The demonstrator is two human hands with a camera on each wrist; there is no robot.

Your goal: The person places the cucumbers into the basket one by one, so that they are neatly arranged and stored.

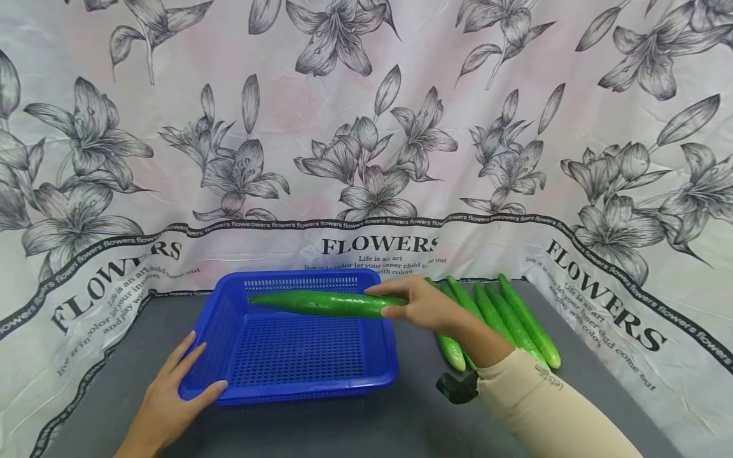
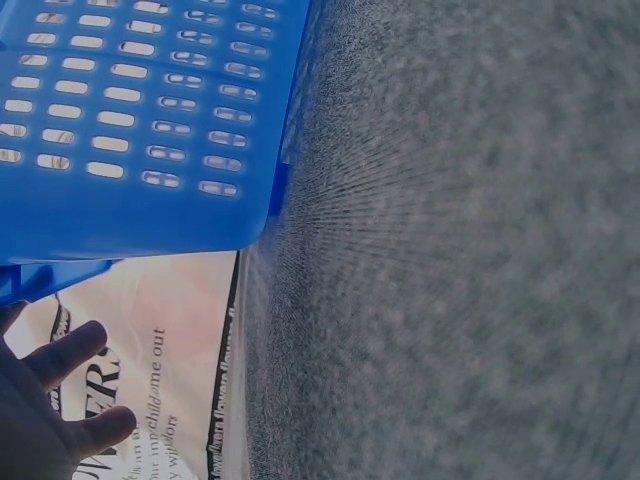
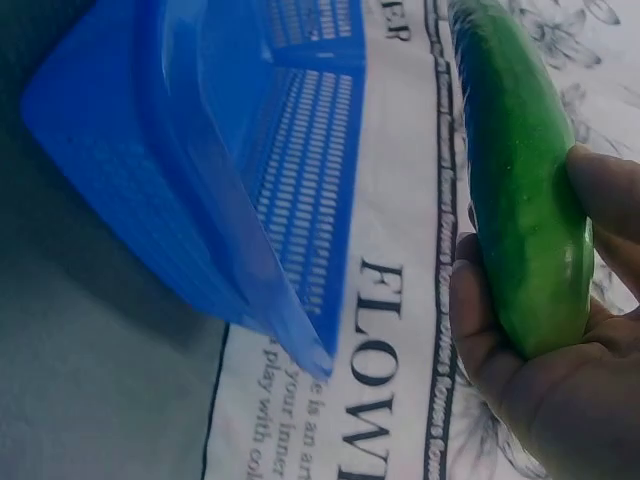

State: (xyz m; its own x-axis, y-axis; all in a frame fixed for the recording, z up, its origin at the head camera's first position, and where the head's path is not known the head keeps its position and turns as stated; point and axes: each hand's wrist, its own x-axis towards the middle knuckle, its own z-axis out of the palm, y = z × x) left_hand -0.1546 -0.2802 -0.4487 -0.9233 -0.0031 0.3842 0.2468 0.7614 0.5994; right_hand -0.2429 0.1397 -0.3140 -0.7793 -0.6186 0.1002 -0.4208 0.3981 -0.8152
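A long green cucumber (image 1: 321, 303) is held by its right end in my right hand (image 1: 426, 305), level above the back part of a blue plastic basket (image 1: 375, 381). In the right wrist view the thumb and fingers (image 3: 480, 320) grip the cucumber's thick end from both sides. My left hand (image 1: 168, 391) is at the basket's front left corner, its fingers and thumb spread along the rim. The left wrist view shows those fingers (image 2: 70, 355) fairly straight beside the basket's slotted wall (image 2: 120, 200). The basket's slotted floor shows below the held cucumber.
Several more cucumbers (image 1: 523, 321) lie side by side on the grey table (image 1: 412, 413) to the right of the basket, partly behind my right forearm. A black device (image 1: 458, 387) sits at my right wrist. A flower-printed curtain (image 1: 275, 165) encloses the table's back and sides.
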